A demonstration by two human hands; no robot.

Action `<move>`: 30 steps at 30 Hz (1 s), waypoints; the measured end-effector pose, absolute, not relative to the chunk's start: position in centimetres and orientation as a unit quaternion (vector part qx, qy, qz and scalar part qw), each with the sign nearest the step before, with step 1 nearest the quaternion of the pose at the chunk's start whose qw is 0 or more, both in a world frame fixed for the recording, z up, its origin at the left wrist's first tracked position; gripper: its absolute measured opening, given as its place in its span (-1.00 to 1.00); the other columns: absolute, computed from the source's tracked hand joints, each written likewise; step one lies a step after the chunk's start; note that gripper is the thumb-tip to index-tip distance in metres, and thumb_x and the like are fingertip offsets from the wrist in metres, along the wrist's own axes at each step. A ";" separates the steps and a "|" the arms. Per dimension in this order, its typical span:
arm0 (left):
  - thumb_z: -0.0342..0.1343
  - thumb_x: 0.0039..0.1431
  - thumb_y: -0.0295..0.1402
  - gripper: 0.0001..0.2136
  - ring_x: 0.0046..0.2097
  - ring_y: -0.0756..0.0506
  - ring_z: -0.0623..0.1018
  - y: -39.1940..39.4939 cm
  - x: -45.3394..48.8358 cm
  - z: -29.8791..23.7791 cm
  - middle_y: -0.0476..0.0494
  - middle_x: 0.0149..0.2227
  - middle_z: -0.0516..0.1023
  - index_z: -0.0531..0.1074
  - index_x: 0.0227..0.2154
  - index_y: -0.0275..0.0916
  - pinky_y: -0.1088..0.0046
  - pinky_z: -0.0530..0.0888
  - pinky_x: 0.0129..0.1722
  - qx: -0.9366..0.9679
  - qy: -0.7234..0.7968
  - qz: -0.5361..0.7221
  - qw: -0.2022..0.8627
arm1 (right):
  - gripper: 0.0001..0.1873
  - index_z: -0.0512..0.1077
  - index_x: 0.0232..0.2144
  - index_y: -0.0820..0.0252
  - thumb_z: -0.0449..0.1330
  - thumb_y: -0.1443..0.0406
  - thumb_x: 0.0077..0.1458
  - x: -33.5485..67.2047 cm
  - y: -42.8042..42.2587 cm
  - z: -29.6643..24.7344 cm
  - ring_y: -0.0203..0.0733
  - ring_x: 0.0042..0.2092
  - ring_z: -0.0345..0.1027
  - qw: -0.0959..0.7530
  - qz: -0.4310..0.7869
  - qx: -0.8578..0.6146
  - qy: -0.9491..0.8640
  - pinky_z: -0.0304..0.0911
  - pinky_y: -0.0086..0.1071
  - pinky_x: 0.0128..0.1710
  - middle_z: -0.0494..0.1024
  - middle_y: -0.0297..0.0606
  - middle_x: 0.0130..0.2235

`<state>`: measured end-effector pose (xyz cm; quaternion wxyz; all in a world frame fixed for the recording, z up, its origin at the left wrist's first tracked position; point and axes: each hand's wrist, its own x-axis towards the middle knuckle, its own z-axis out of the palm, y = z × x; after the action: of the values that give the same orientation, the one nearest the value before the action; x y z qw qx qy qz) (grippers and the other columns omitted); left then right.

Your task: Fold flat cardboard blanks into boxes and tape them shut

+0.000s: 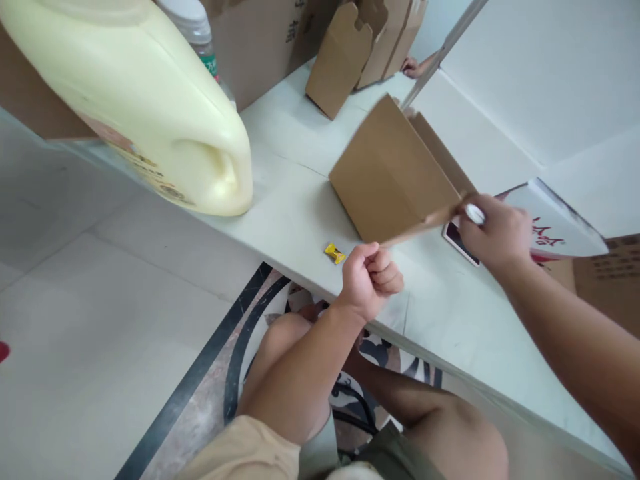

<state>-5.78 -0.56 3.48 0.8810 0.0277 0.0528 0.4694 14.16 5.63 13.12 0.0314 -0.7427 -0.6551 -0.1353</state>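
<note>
A brown cardboard box (395, 173) stands tilted on the pale table in front of me, one side facing me. My left hand (373, 280) is closed at the box's near lower corner, thumb and curled fingers pinching the edge of a flap. My right hand (495, 230) is closed around the flap's right end. A small white round-ended object (475, 214) pokes out of the right fist; its kind cannot be made out. Just left of my left hand lies a small yellow wrapped candy (335, 253).
A large cream jug (165, 113) and a plastic bottle (193, 27) stand at the left. More folded cardboard boxes (340, 60) are at the back, near another person's hand (413, 67). Right of the box are a phone (460, 243) and a white printed package (555, 220).
</note>
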 end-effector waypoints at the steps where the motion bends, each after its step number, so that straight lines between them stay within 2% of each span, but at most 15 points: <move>1: -0.23 0.26 -0.29 -0.57 -0.64 0.08 -0.17 -0.6 -5.7 3.5 0.14 -0.68 -0.27 -0.13 -0.73 -0.17 0.50 -0.07 -0.61 0.031 0.050 0.470 0.881 | -0.77 0.49 -0.27 0.11 0.13 0.24 -0.01 15.9 3.8 13.0 -0.04 -0.36 0.36 0.020 -0.145 -0.761 -0.632 0.23 -0.21 -0.24 0.47 -0.19 -0.49; 5: -0.23 0.25 -0.31 -0.58 -0.64 0.07 -0.16 -0.7 -5.5 3.8 0.13 -0.70 -0.26 -0.14 -0.73 -0.18 0.49 -0.07 -0.60 0.038 0.042 0.467 0.883 | -0.70 0.42 -0.33 0.02 0.02 0.11 -0.10 21.7 -2.9 12.8 0.22 -0.24 0.50 -0.008 -0.147 -0.828 -0.541 0.29 -0.08 -0.19 0.51 -0.10 -0.46; 9: -0.24 0.25 -0.31 -0.58 -0.64 0.07 -0.16 -0.8 -5.5 4.2 0.13 -0.68 -0.26 -0.14 -0.73 -0.17 0.48 -0.08 -0.60 0.031 0.052 0.461 0.886 | -0.68 0.38 -0.30 -0.17 0.00 0.06 -0.16 25.1 -8.2 13.4 0.37 -0.12 0.54 -0.054 -0.054 -0.874 -0.480 0.36 0.09 -0.16 0.63 -0.17 -0.39; 11: -0.24 0.24 -0.32 -0.59 -0.63 0.06 -0.17 -0.9 -5.4 4.2 0.13 -0.68 -0.27 -0.14 -0.72 -0.17 0.48 -0.09 -0.60 0.030 0.051 0.462 0.885 | -0.73 0.40 -0.35 -0.24 0.02 0.05 -0.18 25.9 -10.0 14.1 0.34 0.00 0.53 -0.038 -0.040 -0.868 -0.494 0.39 0.15 -0.08 0.67 -0.25 -0.18; 13: -0.23 0.24 -0.31 -0.59 -0.63 0.06 -0.17 -0.9 -5.3 4.2 0.13 -0.67 -0.27 -0.14 -0.72 -0.17 0.48 -0.09 -0.60 0.025 0.050 0.467 0.883 | -0.82 0.41 -0.43 -0.24 0.05 0.05 -0.15 25.9 -11.1 15.0 0.23 0.17 0.44 0.009 -0.051 -0.841 -0.538 0.38 0.12 0.08 0.62 -0.33 0.00; 15: -0.21 0.24 -0.29 -0.59 -0.63 0.07 -0.16 -1.0 -5.3 4.2 0.13 -0.67 -0.28 -0.14 -0.71 -0.17 0.49 -0.07 -0.60 0.019 0.051 0.468 0.882 | -0.87 0.42 -0.45 -0.23 0.07 0.08 -0.07 24.8 -11.4 16.0 0.15 0.28 0.34 0.069 -0.075 -0.805 -0.585 0.30 0.04 0.25 0.59 -0.29 0.00; 17: -0.19 0.24 -0.27 -0.58 -0.64 0.07 -0.16 -1.0 -5.4 4.2 0.14 -0.67 -0.28 -0.14 -0.71 -0.17 0.49 -0.06 -0.59 0.023 0.046 0.466 0.883 | -0.86 0.44 -0.39 -0.26 0.07 0.09 0.04 22.6 -10.6 16.8 0.16 0.25 0.36 0.122 -0.118 -0.762 -0.624 0.25 0.04 0.31 0.57 -0.18 -0.07; 19: -0.18 0.24 -0.26 -0.58 -0.64 0.07 -0.16 -0.9 -5.6 4.2 0.14 -0.67 -0.28 -0.14 -0.71 -0.17 0.48 -0.07 -0.59 0.028 0.039 0.468 0.882 | -0.82 0.47 -0.28 -0.28 0.06 0.07 0.13 19.5 -8.9 17.5 0.19 0.18 0.41 0.154 -0.148 -0.720 -0.661 0.28 0.10 0.27 0.54 -0.10 -0.06; 21: -0.19 0.24 -0.26 -0.58 -0.63 0.07 -0.17 -0.8 -5.8 4.1 0.14 -0.67 -0.28 -0.14 -0.71 -0.16 0.48 -0.08 -0.59 0.026 0.033 0.472 0.880 | -0.79 0.46 -0.19 -0.27 0.05 0.11 0.18 16.1 -6.2 18.1 0.13 0.15 0.44 0.143 -0.121 -0.686 -0.703 0.39 0.08 0.14 0.53 -0.12 0.02; 22: -0.19 0.23 -0.26 -0.58 -0.63 0.07 -0.17 -0.8 -5.9 4.0 0.14 -0.68 -0.29 -0.14 -0.71 -0.16 0.47 -0.08 -0.59 0.022 0.030 0.475 0.879 | -0.81 0.46 -0.21 -0.23 0.06 0.15 0.19 14.3 -4.4 18.2 0.07 0.08 0.49 0.148 -0.126 -0.657 -0.729 0.45 0.04 0.02 0.56 -0.15 -0.01; 24: -0.19 0.21 -0.26 -0.59 -0.63 0.07 -0.18 -0.6 -6.2 3.9 0.14 -0.68 -0.29 -0.14 -0.71 -0.17 0.47 -0.09 -0.59 0.015 0.024 0.478 0.878 | -0.79 0.47 -0.21 -0.07 0.07 0.22 0.15 10.7 -0.3 18.3 -0.02 -0.07 0.54 0.150 -0.105 -0.561 -0.807 0.48 -0.03 -0.08 0.59 -0.15 -0.03; 26: -0.17 0.18 -0.27 -0.60 -0.63 0.06 -0.18 -0.5 -6.5 3.8 0.13 -0.69 -0.28 -0.14 -0.72 -0.17 0.47 -0.10 -0.60 0.013 0.022 0.480 0.877 | -0.74 0.52 -0.25 0.10 0.07 0.27 0.06 7.0 4.5 18.1 -0.02 -0.06 0.54 0.153 -0.046 -0.513 -0.844 0.45 0.03 0.03 0.61 -0.16 -0.15; 27: -0.15 0.17 -0.26 -0.59 -0.63 0.07 -0.18 -0.4 -6.7 3.7 0.13 -0.69 -0.28 -0.14 -0.72 -0.17 0.47 -0.10 -0.59 0.012 0.022 0.480 0.877 | -0.74 0.54 -0.27 0.15 0.08 0.29 0.05 5.3 7.0 17.8 -0.09 -0.17 0.55 0.160 0.000 -0.549 -0.820 0.46 0.05 -0.01 0.58 -0.23 -0.29; 28: -0.12 0.15 -0.24 -0.59 -0.63 0.07 -0.18 -0.3 -6.9 3.6 0.14 -0.69 -0.28 -0.14 -0.72 -0.17 0.47 -0.11 -0.59 0.011 0.025 0.480 0.877 | -0.69 0.54 -0.18 0.21 0.09 0.30 0.07 3.6 9.7 17.4 -0.16 -0.27 0.55 0.140 0.079 -0.612 -0.774 0.48 0.08 -0.07 0.52 -0.32 -0.42; 30: -0.05 0.12 -0.21 -0.56 -0.63 0.08 -0.18 -0.1 -7.3 3.3 0.15 -0.69 -0.29 -0.15 -0.72 -0.16 0.47 -0.11 -0.58 0.010 0.033 0.479 0.877 | -0.61 0.52 -0.07 0.31 0.03 0.30 0.15 0.7 15.0 16.4 -0.19 -0.31 0.57 0.158 0.162 -0.667 -0.710 0.47 0.11 -0.20 0.43 -0.39 -0.41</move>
<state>-7.26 -0.13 3.33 0.8770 0.0097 0.0326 0.4794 0.72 14.98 16.43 0.1581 -0.6666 -0.7103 0.1618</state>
